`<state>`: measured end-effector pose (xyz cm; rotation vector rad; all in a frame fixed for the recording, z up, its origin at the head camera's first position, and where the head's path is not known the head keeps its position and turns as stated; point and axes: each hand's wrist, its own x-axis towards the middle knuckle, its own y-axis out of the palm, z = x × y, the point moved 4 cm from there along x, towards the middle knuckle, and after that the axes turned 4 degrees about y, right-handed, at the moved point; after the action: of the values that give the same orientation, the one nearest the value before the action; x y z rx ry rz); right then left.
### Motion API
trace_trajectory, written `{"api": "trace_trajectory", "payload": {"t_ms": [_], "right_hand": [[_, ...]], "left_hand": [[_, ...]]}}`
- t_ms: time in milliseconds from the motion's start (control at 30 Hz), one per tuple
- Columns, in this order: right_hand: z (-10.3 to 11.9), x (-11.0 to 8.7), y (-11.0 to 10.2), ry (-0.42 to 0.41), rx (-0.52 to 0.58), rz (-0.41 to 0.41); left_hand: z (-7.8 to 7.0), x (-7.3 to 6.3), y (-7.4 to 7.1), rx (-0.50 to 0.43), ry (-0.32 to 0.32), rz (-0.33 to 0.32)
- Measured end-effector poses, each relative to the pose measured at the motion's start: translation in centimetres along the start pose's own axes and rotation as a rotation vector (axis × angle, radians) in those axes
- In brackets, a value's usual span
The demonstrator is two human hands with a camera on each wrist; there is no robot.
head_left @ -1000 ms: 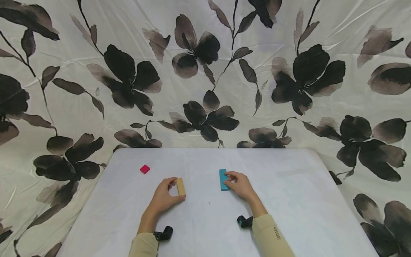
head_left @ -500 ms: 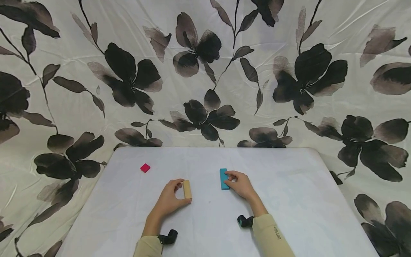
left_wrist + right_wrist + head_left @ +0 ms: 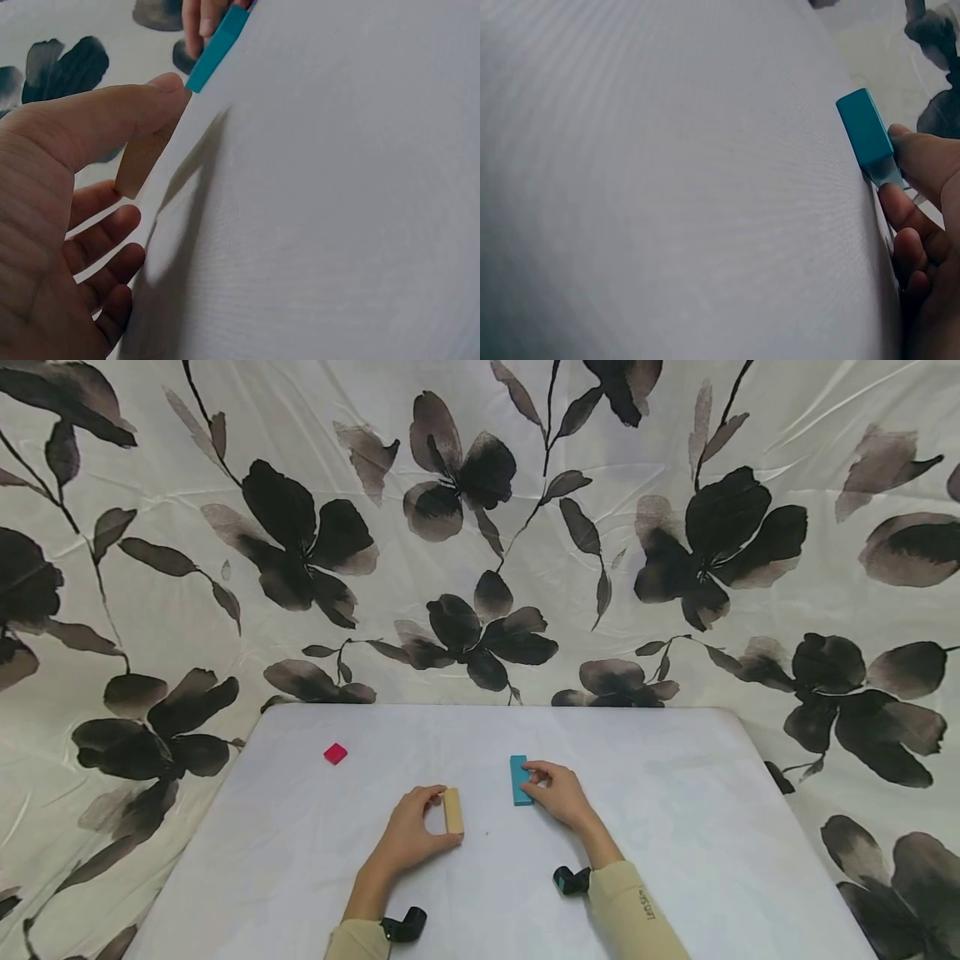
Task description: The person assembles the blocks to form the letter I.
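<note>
While left grip [image 3: 411, 832] pinches tan block [image 3: 453, 811], right grip [image 3: 562, 794] holding teal block [image 3: 517, 782], both oblong

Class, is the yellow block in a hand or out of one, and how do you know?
In a hand: the left hand pinches the yellow block by its ends, visible in both the head and left wrist views.

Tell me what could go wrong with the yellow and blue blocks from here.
The yellow block may slip or twist: the left hand pinches it near its two ends. The blue block may get nudged askew if the right hand shifts, since that hand touches it.
</note>
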<state>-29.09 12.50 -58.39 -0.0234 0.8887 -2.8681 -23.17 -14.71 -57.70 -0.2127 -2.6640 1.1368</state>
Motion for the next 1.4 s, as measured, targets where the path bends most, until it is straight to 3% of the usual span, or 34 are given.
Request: {"api": "trace_trajectory", "payload": {"t_ms": [633, 967, 1400], "right_hand": [[0.1, 0.4, -0.2, -0.03, -0.023, 0.002], [0.2, 0.7, -0.4, -0.014, -0.018, 0.0], [-0.4, 0.4, 0.1, 0.018, -0.017, 0.003]], "left_hand": [[-1.7, 0.2, 1.4, 0.045, 0.058, 0.021], [-2.6, 0.7, 2.2, 0.05, 0.064, 0.065], [-3.2, 0.3, 3.2, 0.065, 0.088, 0.088]]}}
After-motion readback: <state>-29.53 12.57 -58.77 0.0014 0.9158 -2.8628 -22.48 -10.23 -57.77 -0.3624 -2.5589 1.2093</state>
